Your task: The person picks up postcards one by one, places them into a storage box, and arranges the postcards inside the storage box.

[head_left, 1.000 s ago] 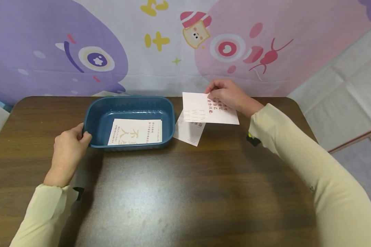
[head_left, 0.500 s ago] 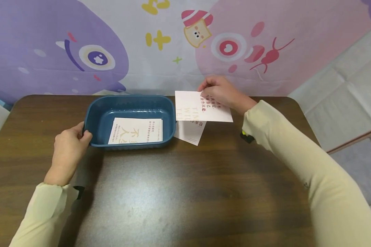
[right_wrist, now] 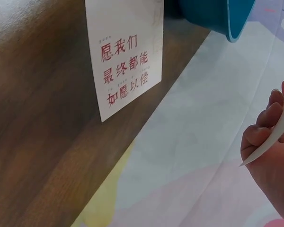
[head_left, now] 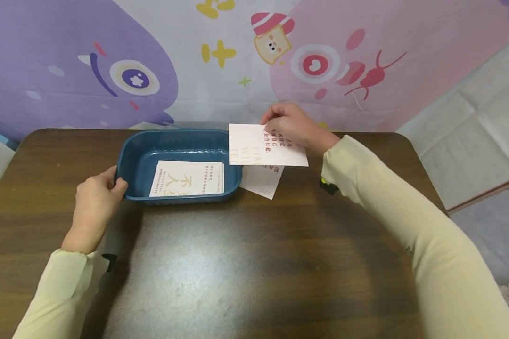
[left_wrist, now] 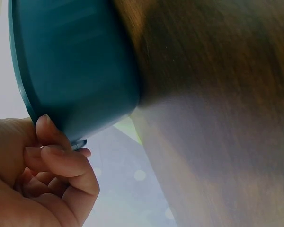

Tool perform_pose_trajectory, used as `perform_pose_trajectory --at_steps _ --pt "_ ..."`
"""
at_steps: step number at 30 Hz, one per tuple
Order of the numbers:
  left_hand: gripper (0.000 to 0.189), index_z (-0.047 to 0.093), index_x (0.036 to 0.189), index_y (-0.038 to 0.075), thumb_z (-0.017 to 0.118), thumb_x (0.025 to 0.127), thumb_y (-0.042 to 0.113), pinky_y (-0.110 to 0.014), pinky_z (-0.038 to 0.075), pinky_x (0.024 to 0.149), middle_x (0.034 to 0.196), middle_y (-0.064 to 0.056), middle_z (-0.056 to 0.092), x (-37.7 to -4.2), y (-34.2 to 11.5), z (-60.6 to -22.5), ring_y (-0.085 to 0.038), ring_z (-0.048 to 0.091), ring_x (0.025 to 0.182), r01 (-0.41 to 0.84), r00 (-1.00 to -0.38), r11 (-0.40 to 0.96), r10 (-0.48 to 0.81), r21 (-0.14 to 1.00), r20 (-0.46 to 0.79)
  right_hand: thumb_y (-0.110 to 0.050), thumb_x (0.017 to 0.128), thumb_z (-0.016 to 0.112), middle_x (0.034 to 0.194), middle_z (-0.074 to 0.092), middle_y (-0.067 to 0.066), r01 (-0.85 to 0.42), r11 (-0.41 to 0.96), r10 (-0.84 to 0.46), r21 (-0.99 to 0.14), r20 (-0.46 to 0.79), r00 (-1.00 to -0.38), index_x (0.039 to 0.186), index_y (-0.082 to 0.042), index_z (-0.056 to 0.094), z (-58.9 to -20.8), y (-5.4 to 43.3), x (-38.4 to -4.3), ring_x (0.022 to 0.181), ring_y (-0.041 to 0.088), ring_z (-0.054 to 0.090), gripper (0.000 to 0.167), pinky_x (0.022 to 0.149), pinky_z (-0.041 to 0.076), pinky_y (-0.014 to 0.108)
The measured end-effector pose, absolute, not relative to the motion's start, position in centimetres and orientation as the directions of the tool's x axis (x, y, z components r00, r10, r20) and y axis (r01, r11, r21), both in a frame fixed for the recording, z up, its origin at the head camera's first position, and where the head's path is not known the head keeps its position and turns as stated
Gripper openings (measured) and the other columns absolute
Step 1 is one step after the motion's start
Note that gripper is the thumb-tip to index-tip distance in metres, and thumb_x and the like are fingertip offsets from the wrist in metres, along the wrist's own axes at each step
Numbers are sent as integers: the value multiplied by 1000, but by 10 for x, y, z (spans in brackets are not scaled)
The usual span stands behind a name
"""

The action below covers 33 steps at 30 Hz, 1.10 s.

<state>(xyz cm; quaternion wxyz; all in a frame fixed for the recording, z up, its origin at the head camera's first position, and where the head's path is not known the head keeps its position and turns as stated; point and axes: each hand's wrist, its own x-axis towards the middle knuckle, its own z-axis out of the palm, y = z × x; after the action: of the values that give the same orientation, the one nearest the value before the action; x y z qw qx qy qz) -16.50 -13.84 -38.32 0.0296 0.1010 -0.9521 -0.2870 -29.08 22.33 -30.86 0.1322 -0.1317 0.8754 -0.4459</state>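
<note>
My left hand (head_left: 95, 200) grips the left rim of a deep blue rectangular plastic basin (head_left: 182, 201). In the left wrist view its thumb and fingers pinch the corner of the basin wall (left_wrist: 75, 61). White printed cards (head_left: 195, 176) lie inside the basin, near its front. My right hand (head_left: 294, 125) pinches a white card (head_left: 254, 148) with red characters and pale lettering by its far edge. That card is raised and overlaps the basin's right rim in the head view; the right wrist view shows it edge-on. Beneath it, another card (head_left: 263, 183) lies on the table beside the basin.
The brown wooden table (head_left: 280, 263) has its far edge against a cloth backdrop (head_left: 220, 94) with cartoon figures. A pale panel (head_left: 471, 127) borders the right side.
My right hand has moved left with its card, from beside the basin to over its right rim. My left hand stays on the basin.
</note>
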Motion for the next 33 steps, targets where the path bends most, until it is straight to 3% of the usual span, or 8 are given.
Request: perform_pose_trajectory --at_steps 33 --pt "43 51 127 -9 44 91 14 -27 30 43 63 -13 51 -165 -139 -384 -23 46 55 -144 -978 827 -203 543 51 -4 84 52 92 59 6 -91 571 -373 -816 -159 -914 98 -3 64 -310 187 -296 72 14 55 18 65 45 22"
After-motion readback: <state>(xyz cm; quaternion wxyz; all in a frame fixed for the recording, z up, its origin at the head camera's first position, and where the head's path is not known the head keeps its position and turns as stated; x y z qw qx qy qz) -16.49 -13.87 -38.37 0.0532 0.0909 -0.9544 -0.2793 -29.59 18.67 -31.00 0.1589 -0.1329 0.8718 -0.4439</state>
